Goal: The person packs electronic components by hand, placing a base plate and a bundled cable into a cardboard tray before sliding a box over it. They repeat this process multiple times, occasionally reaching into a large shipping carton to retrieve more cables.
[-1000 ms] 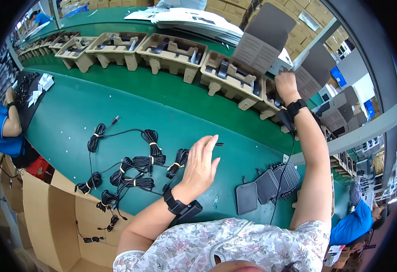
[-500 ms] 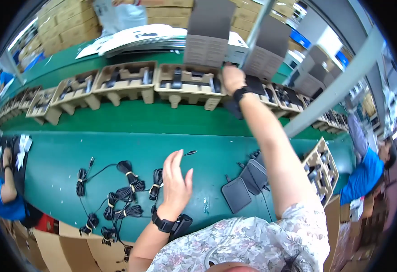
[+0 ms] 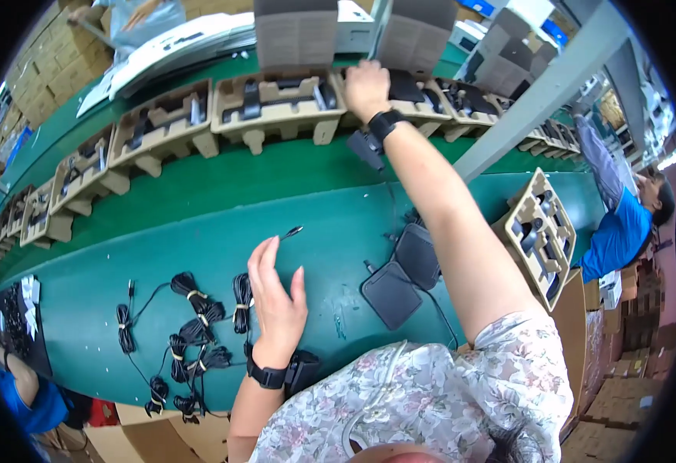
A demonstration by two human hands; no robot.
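My left hand [image 3: 278, 302] hovers over the green bench with its fingers stretched out and thumb apart. Nothing shows in its grasp; a black cable plug [image 3: 295, 231] pokes out past the fingertips. Beside it lies a tied black cable bundle [image 3: 241, 302], with several more bundles [image 3: 201, 310] to the left. My right arm reaches to the far row, where my right hand [image 3: 367, 89] is curled at a cardboard pulp tray [image 3: 276, 120] holding black parts. Its fingertips and anything in them are hidden. Two flat black square devices [image 3: 391, 295] rest on the bench between my arms.
Further pulp trays [image 3: 160, 137] line the far ledge, with raised grey box lids [image 3: 295, 38] behind. Another tray [image 3: 535, 239] stands tilted at the right. A slanting grey post [image 3: 539, 92] rises beyond my right arm. Co-workers in blue [image 3: 620, 235] are at both sides.
The whole view has shifted, so the trays and bench items sit further left and mostly higher. My right hand is still at the tray row, and my left hand keeps its spread pose.
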